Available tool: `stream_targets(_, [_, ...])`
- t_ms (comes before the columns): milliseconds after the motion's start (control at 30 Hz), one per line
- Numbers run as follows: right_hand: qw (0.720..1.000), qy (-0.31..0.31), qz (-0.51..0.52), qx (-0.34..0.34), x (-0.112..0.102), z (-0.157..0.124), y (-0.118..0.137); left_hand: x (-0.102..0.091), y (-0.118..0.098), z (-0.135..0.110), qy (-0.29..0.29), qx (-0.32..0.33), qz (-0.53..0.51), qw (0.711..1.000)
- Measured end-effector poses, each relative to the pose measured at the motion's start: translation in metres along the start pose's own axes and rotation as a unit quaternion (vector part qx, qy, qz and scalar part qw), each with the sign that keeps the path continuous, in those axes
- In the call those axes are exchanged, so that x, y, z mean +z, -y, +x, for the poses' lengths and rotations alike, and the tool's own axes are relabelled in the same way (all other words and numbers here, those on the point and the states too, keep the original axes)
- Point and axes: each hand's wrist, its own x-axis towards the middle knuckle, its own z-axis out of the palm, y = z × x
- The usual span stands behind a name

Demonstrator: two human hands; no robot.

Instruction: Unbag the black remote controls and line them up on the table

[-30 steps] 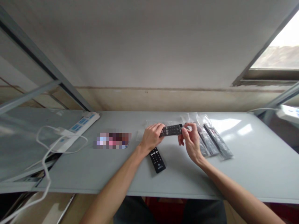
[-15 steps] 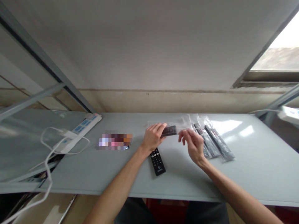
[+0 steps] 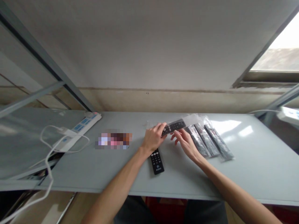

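My left hand [image 3: 153, 137] is closed around one end of a black remote control [image 3: 175, 125], raised above the table with its buttons facing up. Clear plastic film [image 3: 192, 119] extends from the remote's far end to the right. My right hand [image 3: 184, 141] is just below the remote, its fingers apart and loosely bent; whether a fingertip touches the remote is unclear. Beneath my left hand lies a second black remote [image 3: 157, 163], its upper end hidden by that hand. To the right of my right hand lie bagged dark remotes [image 3: 218, 140], side by side.
A blurred-out phone-like object [image 3: 114, 140] lies on the grey table [image 3: 93, 174] to the left. Beyond it are a white power strip [image 3: 80, 129] and a looped white cable [image 3: 49, 168]. A wall borders the back, and metal frame posts [image 3: 77, 99] rise at the sides.
My right hand has moved left, to below the remote. The held remote now tilts up to the right and shows more of its length. A bagged remote beside my right hand is now more visible.
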Motion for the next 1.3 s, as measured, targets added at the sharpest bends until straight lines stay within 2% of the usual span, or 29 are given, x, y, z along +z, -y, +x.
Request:
stream_targets(167, [0.995, -0.051, 0.081, 0.017, -0.006, 0.005, -0.003, -0.001, -0.004, 0.000, 0.017, 0.058, -0.018, 0.998])
stream_targets(300, [0.973, -0.196, 0.120, 0.005, -0.026, 0.014, -0.007, 0.002, -0.003, 0.000, 0.071, 0.133, -0.020, 0.988])
stream_targets(367, [0.959, -0.255, 0.125, 0.012, -0.038, 0.019, -0.006, 0.004, -0.002, 0.000, 0.088, 0.142, -0.015, 0.986])
stream_targets(433, [0.950, -0.281, 0.137, 0.026, -0.046, 0.021, -0.004, 0.006, -0.001, 0.000, 0.091, 0.130, -0.012, 0.987])
stream_targets(567, [0.956, -0.261, 0.118, 0.065, -0.046, 0.021, -0.004, 0.006, 0.003, 0.002, 0.077, 0.091, 0.006, 0.993])
stream_targets(633, [0.972, -0.223, 0.033, 0.069, -0.041, 0.019, -0.008, 0.007, 0.006, 0.004, 0.056, 0.077, 0.011, 0.995])
stream_targets(733, [0.979, -0.145, -0.139, 0.009, -0.032, 0.017, -0.016, 0.011, 0.014, 0.004, 0.034, 0.067, 0.013, 0.997])
stream_targets(833, [0.958, -0.118, -0.258, -0.047, -0.027, 0.017, -0.025, 0.015, 0.022, 0.003, 0.071, 0.061, 0.021, 0.995])
stream_targets(967, [0.932, -0.124, -0.339, -0.048, -0.030, 0.019, -0.037, 0.017, 0.028, 0.002, 0.125, 0.028, 0.035, 0.991])
stream_targets(1200, [0.883, -0.097, -0.450, -0.088, -0.052, 0.022, -0.049, 0.016, 0.035, 0.003, 0.129, 0.018, 0.032, 0.991])
stream_targets(1300, [0.858, -0.077, -0.503, -0.074, -0.059, 0.020, -0.047, 0.017, 0.037, 0.004, 0.120, 0.023, 0.031, 0.992])
